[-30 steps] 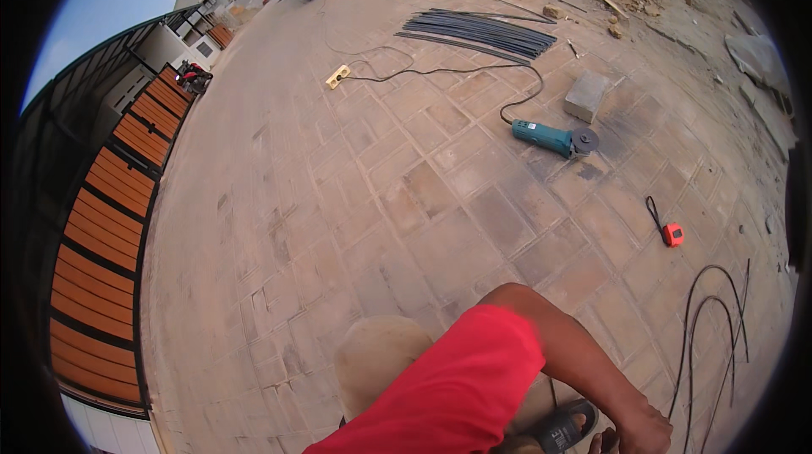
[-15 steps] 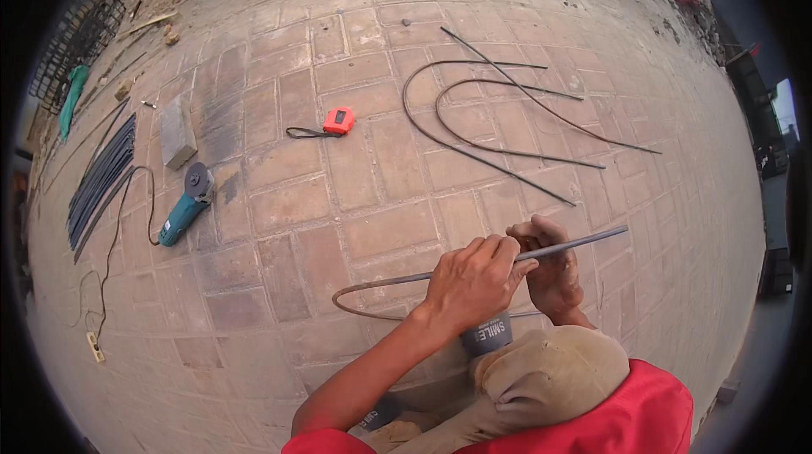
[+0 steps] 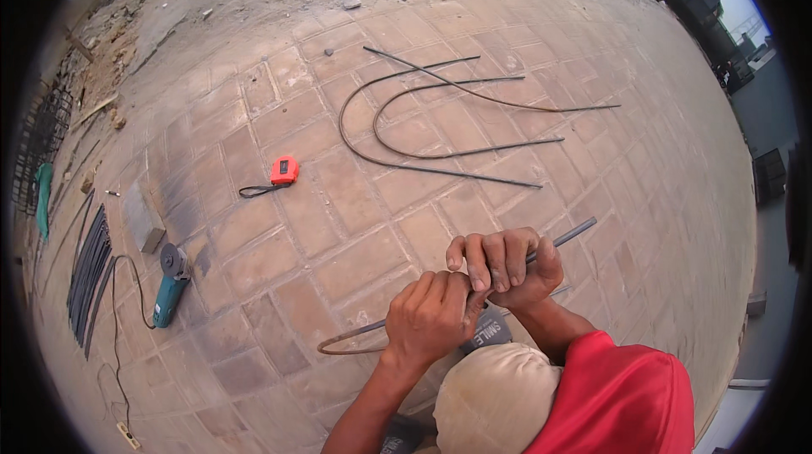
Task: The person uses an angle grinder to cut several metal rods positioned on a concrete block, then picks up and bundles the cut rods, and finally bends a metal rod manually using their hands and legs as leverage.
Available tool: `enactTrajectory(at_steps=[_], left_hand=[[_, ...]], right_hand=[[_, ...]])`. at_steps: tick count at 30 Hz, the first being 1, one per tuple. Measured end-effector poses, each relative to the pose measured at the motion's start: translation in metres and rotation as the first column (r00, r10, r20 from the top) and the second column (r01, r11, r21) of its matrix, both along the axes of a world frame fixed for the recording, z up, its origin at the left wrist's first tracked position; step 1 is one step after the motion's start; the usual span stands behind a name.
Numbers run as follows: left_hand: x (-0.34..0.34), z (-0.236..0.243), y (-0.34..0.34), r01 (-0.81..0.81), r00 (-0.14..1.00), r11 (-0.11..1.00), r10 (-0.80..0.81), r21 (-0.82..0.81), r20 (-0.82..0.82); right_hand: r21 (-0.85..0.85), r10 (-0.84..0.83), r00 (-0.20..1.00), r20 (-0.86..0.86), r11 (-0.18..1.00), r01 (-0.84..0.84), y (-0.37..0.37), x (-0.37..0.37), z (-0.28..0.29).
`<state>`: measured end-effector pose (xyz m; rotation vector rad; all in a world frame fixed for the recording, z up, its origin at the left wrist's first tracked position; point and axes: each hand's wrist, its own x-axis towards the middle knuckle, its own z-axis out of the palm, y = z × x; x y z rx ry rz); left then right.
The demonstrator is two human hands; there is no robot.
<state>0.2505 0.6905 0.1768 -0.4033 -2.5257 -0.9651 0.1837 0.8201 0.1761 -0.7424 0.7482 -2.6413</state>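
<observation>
A thin metal rod (image 3: 578,231) bent into a U crosses just in front of my knee, its curve lying to the left and one straight end sticking out to the upper right. My left hand (image 3: 430,312) is closed round this rod. Right beside it, my right hand (image 3: 507,266) wraps its fingers over the same rod, nearer the free end. Part of the lower leg of the U is hidden behind my hands and leg. Farther ahead on the paving lie more bent rods (image 3: 457,148), two of them U-shaped and one only slightly curved.
A red tape measure (image 3: 285,170) with a black strap lies left of the bent rods. Farther left are a teal angle grinder (image 3: 171,289) with its cord, a grey block (image 3: 144,219) and a bundle of dark straight rods (image 3: 89,275). A power socket (image 3: 128,435) sits at lower left.
My right hand has gone from partly spread behind the rod to gripping over it, close against my left hand. The view has turned, so the ground items appear farther left.
</observation>
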Motion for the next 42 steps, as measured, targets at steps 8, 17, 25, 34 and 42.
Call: enactTrajectory(at_steps=[8, 17, 25, 34, 42], left_hand=[[0.014, 0.008, -0.018, -0.12, 0.956, 0.993, 0.118, 0.01, -0.27], [0.052, 0.008, -0.063, -0.313, 0.787, 0.937, 0.347, 0.155, -0.51], [0.094, -0.006, -0.132, -0.557, 0.497, 0.718, 0.691, 0.418, -0.525], [0.101, -0.05, -0.249, -0.543, 0.175, 0.397, 0.916, 0.74, -0.362], [0.164, -0.11, -0.334, -0.558, 0.052, -0.03, 0.996, 0.83, 0.071]], right_hand=[[0.185, 0.199, 0.905, -0.376, 0.973, -0.137, -0.021, -0.01, 0.049], [0.135, 0.324, 0.762, -0.56, 0.944, -0.302, -0.114, 0.024, 0.083], [0.506, 0.726, 0.538, -0.429, 0.687, -0.522, -0.223, 0.071, 0.101], [0.592, 0.976, 0.198, -0.089, 0.212, -0.777, -0.438, 0.044, 0.03], [0.614, 0.63, -0.033, -0.776, 0.766, 0.192, -0.578, 0.192, -0.054]])
